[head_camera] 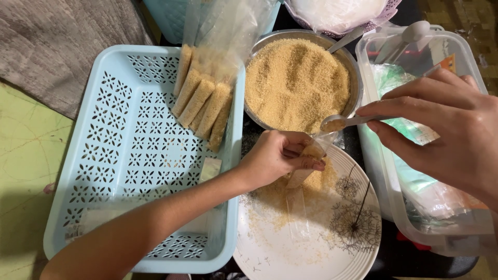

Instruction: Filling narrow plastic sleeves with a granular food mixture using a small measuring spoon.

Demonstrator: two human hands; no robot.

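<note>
Left hand [280,155] pinches open a thin clear packet [306,166] over the white plate [290,254]; right hand [441,124] grips a spoon [342,123] of brown granules just above it — flimsy, slippery film, probably best held at its mouth.

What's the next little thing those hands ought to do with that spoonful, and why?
Probably tip the spoon into the narrow clear bag. The right hand holds it loaded with brown granules just above the bag's mouth, which the left hand pinches open over the plate. Spilled grains there suggest pouring slowly.
</note>
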